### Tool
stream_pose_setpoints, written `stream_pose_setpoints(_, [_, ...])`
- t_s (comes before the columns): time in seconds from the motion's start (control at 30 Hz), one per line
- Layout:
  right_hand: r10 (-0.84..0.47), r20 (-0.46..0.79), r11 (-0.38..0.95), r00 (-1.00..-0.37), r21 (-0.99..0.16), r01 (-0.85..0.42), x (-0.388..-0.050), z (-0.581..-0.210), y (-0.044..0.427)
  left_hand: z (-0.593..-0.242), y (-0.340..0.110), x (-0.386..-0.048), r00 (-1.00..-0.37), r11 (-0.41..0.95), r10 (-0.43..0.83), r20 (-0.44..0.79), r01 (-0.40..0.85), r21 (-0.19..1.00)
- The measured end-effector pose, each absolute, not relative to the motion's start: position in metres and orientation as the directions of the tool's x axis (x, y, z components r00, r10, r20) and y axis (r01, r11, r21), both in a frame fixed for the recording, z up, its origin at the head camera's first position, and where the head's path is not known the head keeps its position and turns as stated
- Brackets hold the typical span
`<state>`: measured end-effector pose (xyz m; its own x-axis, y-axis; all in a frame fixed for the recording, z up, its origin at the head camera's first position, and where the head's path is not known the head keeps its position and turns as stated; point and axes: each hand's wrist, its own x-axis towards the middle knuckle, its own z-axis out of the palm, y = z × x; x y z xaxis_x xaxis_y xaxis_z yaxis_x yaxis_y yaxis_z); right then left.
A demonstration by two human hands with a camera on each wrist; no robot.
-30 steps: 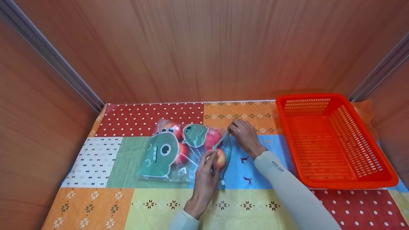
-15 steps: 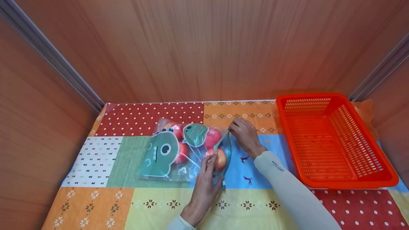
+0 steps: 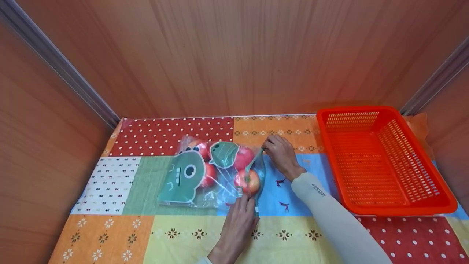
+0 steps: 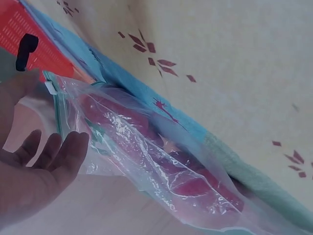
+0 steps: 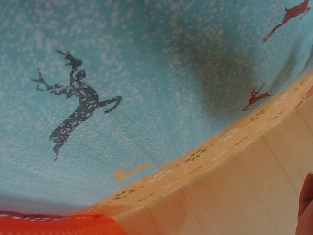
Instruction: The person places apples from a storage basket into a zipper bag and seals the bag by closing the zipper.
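Note:
A clear zip bag printed with green cartoon monsters lies flat, with several red apples inside. One apple sits just within the parted mouth at the right end. My right hand pinches the far corner of the green zip edge; only a bit of that hand appears in the right wrist view. At the near corner is my left hand, its fingertips by the bag's edge. In the left wrist view its thumb and fingers stand apart, near the white zip slider.
To the right stands an orange-red plastic basket with perforated walls. The patchwork cloth covers the table. Wood-grain panels rise at the back and on both sides.
My left hand has drawn back from the apple toward the near corner of the bag, leaving the apple in fuller view. The right hand has kept its hold on the far corner.

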<state>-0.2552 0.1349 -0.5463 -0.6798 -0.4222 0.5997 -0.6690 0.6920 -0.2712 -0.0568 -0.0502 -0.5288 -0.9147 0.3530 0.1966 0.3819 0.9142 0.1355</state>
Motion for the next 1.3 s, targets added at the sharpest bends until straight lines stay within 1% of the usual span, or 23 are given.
stream_pose_setpoints(0.1, [-0.417, 0.621, 0.698, -0.664, -0.249, -0.671, -0.256, -0.547, 0.135, -0.531, -0.048, -0.055, -0.896, 0.916, 0.396, 0.199, 0.400, -0.021])
stream_pose_setpoints(0.17, [-0.417, 0.626, 0.697, -0.659, -0.245, -0.674, -0.256, -0.547, 0.135, -0.533, -0.047, -0.054, -0.888, 0.910, 0.415, 0.199, 0.401, -0.106])
stream_pose_setpoints(0.3, [-0.414, 0.615, 0.688, -0.671, -0.270, -0.673, -0.255, -0.547, 0.135, -0.535, -0.046, -0.054, -0.888, 0.901, 0.424, 0.180, 0.394, -0.180])
stream_pose_setpoints(0.57, [-0.395, 0.590, 0.712, -0.704, -0.288, -0.641, -0.253, -0.545, 0.133, -0.537, -0.044, -0.056, -0.896, 0.889, 0.429, 0.120, 0.394, -0.235])
stream_pose_setpoints(0.7, [-0.395, 0.574, 0.713, -0.717, -0.300, -0.633, -0.253, -0.545, 0.133, -0.540, -0.044, -0.057, -0.890, 0.879, 0.439, 0.126, 0.396, -0.266])
stream_pose_setpoints(0.8, [-0.395, 0.576, 0.709, -0.716, -0.304, -0.636, -0.253, -0.545, 0.133, -0.542, -0.045, -0.058, -0.880, 0.870, 0.455, 0.138, 0.406, -0.278])
stream_pose_setpoints(0.97, [-0.388, 0.575, 0.697, -0.720, -0.328, -0.638, -0.251, -0.546, 0.134, -0.544, -0.047, -0.057, -0.857, 0.865, 0.483, 0.178, 0.437, -0.245])
stream_pose_setpoints(1.03, [-0.381, 0.573, 0.687, -0.725, -0.349, -0.637, -0.251, -0.546, 0.134, -0.544, -0.047, -0.056, -0.853, 0.863, 0.492, 0.176, 0.450, -0.229])
stream_pose_setpoints(1.3, [-0.383, 0.573, 0.670, -0.725, -0.368, -0.645, -0.252, -0.546, 0.135, -0.539, -0.049, -0.056, -0.864, 0.858, 0.499, 0.069, 0.480, -0.184])
